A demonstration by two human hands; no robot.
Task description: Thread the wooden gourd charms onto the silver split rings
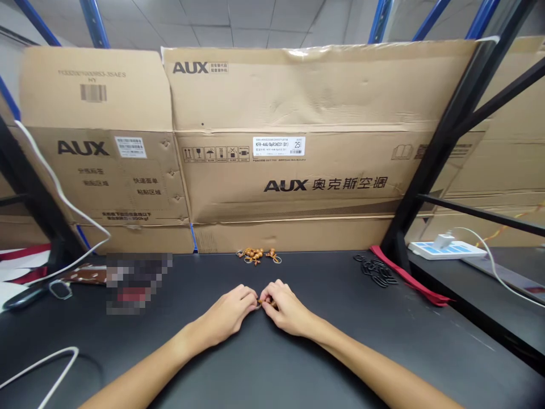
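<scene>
Flattened cardboard air-conditioner cartons (281, 136) printed AUX stand behind a black surface (349, 329), framed by blue and black steel rack uprights (430, 130). Near the middle of the surface, toward the front edge, the left hand (225, 316) and right hand (287, 311) meet, their fingers (272, 288) pinched together on a tiny brown wooden bead piece (264, 303). It shows only as a sliver between the fingertips, so its full shape and any cord are hidden. It looks light, hard and small enough to slip, so a firm fingertip pinch seems the surest hold. Toward the back edge, ahead of the hands, lies a small heap of wooden bead charms on thin rings (258, 255), probably light and prone to tangling. Further right sit black plastic loops (374, 270) beside a red fabric strip (409, 278). A pixelated patch (138, 283) hides whatever lies to the left.
</scene>
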